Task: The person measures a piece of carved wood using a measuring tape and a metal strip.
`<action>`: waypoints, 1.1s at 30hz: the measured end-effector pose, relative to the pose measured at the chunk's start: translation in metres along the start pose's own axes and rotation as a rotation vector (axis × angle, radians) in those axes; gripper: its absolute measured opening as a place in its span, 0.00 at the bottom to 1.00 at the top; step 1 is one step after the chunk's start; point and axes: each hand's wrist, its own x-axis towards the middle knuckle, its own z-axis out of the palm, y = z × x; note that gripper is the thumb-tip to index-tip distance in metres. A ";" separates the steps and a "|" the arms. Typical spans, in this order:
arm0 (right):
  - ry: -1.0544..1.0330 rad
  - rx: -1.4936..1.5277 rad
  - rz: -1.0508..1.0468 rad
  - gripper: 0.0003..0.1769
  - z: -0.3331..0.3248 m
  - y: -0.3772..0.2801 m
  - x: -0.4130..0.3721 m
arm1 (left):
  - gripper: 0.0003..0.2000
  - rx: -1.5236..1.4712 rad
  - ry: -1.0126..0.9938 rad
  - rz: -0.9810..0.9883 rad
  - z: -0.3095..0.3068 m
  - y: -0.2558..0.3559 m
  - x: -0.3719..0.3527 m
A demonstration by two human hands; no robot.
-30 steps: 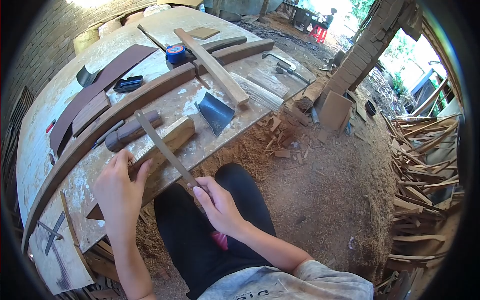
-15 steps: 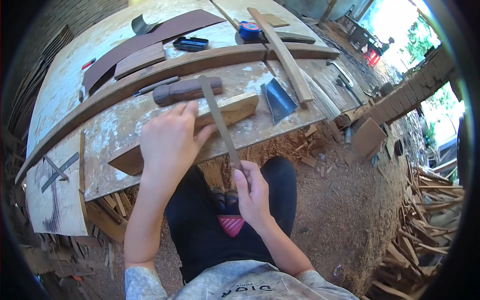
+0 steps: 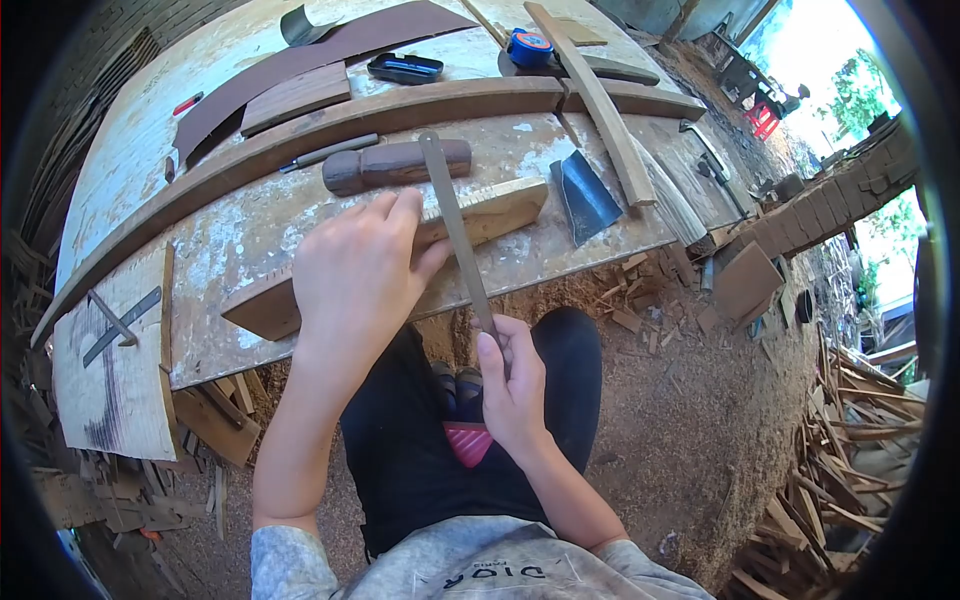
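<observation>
Board (image 3: pixel 502 213) gripped in left hand (image 3: pixel 360 258) and file (image 3: pixel 461 243) in right hand (image 3: pixel 515 380) have shifted rightward in view.

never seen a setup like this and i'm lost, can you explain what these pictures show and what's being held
There is no machine here: these are a person's bare hands, seen from a camera worn on that person's head, looking forward and down. The wide lens makes everything look curved.

The left hand holds a wooden board at the near edge of a worn table. The right hand grips one end of a flat metal bar, perhaps a file, that crosses the board.

Also on the table are a thick dark wooden piece, a long curved wooden strip and a blue tape measure.
</observation>
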 end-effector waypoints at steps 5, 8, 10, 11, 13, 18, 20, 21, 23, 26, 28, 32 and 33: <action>0.031 0.023 -0.045 0.14 0.003 0.005 0.002 | 0.21 0.002 -0.001 0.006 0.001 -0.001 0.001; 0.010 0.031 -0.014 0.14 0.002 0.004 0.002 | 0.22 0.001 0.008 0.014 0.002 -0.002 0.001; 0.012 0.040 -0.008 0.14 0.003 0.003 0.001 | 0.22 0.008 0.000 0.010 0.002 -0.001 0.000; 0.013 0.044 -0.006 0.14 0.003 0.003 0.001 | 0.22 0.013 -0.011 0.004 0.001 -0.001 0.000; 0.012 0.026 -0.001 0.13 0.002 0.003 0.001 | 0.22 0.015 -0.018 0.002 0.001 -0.001 0.001; 0.057 0.068 -0.038 0.12 0.008 0.005 0.000 | 0.23 0.041 -0.040 -0.028 -0.001 0.000 0.000; 0.035 0.032 -0.006 0.13 0.004 -0.002 0.000 | 0.24 0.011 -0.034 -0.017 0.001 0.001 0.000; 0.026 0.045 0.009 0.13 0.003 -0.004 0.000 | 0.25 0.020 -0.051 -0.034 -0.001 0.004 0.001; 0.008 0.044 0.030 0.13 -0.001 -0.015 0.000 | 0.25 0.006 -0.017 -0.038 0.002 0.003 -0.003; 0.016 -0.004 -0.028 0.14 -0.004 -0.019 0.003 | 0.25 0.038 0.006 -0.004 0.001 0.006 -0.001; 0.014 -0.005 -0.025 0.14 -0.004 -0.018 0.003 | 0.25 0.063 -0.008 -0.015 -0.002 0.006 0.000; 0.007 0.011 -0.021 0.14 -0.003 -0.016 0.000 | 0.25 0.056 -0.031 -0.035 -0.002 0.007 -0.001; 0.006 -0.002 -0.023 0.14 -0.004 -0.016 0.000 | 0.25 0.054 -0.030 -0.032 -0.002 0.007 -0.001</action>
